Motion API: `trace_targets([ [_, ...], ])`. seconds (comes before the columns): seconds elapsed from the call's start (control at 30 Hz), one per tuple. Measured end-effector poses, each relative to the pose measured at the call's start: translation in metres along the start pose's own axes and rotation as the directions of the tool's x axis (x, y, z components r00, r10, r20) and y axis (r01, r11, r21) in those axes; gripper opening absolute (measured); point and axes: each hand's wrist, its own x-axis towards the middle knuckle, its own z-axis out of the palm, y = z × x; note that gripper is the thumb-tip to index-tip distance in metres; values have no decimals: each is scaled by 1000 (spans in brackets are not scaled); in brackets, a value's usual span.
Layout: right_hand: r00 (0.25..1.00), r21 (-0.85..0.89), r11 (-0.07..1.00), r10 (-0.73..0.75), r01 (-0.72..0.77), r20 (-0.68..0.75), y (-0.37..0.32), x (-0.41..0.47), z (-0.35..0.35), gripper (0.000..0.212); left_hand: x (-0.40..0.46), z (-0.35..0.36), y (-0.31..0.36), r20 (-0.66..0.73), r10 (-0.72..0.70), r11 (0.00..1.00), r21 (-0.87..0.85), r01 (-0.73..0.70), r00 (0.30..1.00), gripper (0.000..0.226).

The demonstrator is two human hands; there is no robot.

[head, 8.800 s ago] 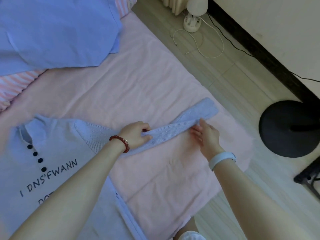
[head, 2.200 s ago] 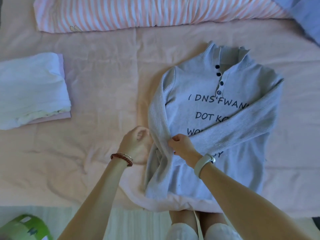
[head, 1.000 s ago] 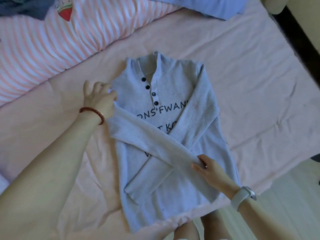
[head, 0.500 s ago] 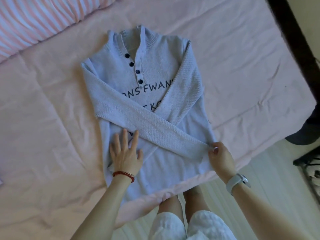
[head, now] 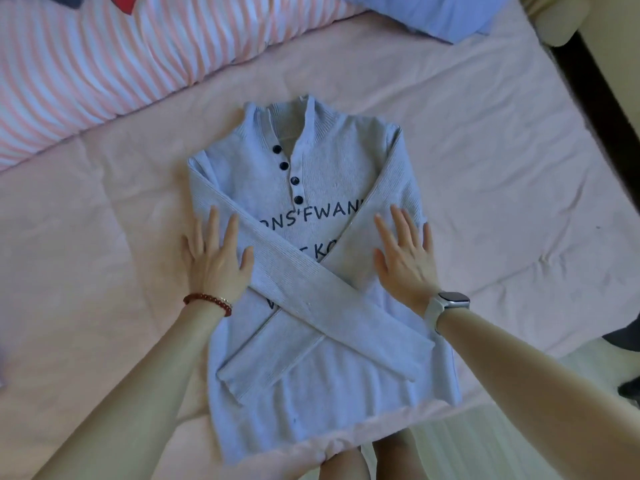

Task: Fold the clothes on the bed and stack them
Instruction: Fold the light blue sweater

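The grey sweater (head: 311, 271) lies face up on the pink sheet (head: 104, 237), between my hands and under them, its hem at the near edge of the bed by my knees. Half a second ago my right hand was pinching the cuff of the upper sleeve down by the hem, and my left lay flat low on the body. Now both have let go and moved up: my left hand (head: 216, 263) rests flat with fingers spread on the sweater's edge, where the upper sleeve (head: 329, 303) starts its diagonal, and my right hand (head: 405, 261) rests flat on the other sleeve (head: 391, 202) at the opposite edge. Neither grips anything; the two are well apart, one on each side of the crossing.

I take that to mean the sleeve folds are done: both sleeves lie crossed over the chest, and I am smoothing them before folding the body up. The stacking has not begun for this piece.

The printed lettering is largely covered by the sleeves, so only fragments read. Beyond my fingertips, the striped pillow (head: 104, 64) runs out of the top left, and a blue garment (head: 433, 15) beyond my right hand is cut off at the top, so I cannot tell what it is. No stack of folded clothes is in view. The sweater's back is hidden.
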Motion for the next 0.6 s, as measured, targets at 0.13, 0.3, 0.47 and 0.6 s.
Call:
trace_targets([
  [0.13,993,-52,997,-62,58,-96,1,86,-25,54,83,-17,-5,-10,-70,997,27,70,998,63],
  [0.3,994,-115,989,-94,88,-46,18,171,-46,54,153,-28,-29,137,-138,990,45,133,981,72],
  [0.47,996,36,997,-75,74,56,20,212,-58,48,185,-35,-28,203,-41,969,-230,88,978,54],
  [0.6,995,170,984,-72,60,68,17,223,-69,37,194,-47,-26,160,39,930,-367,23,986,32],
])
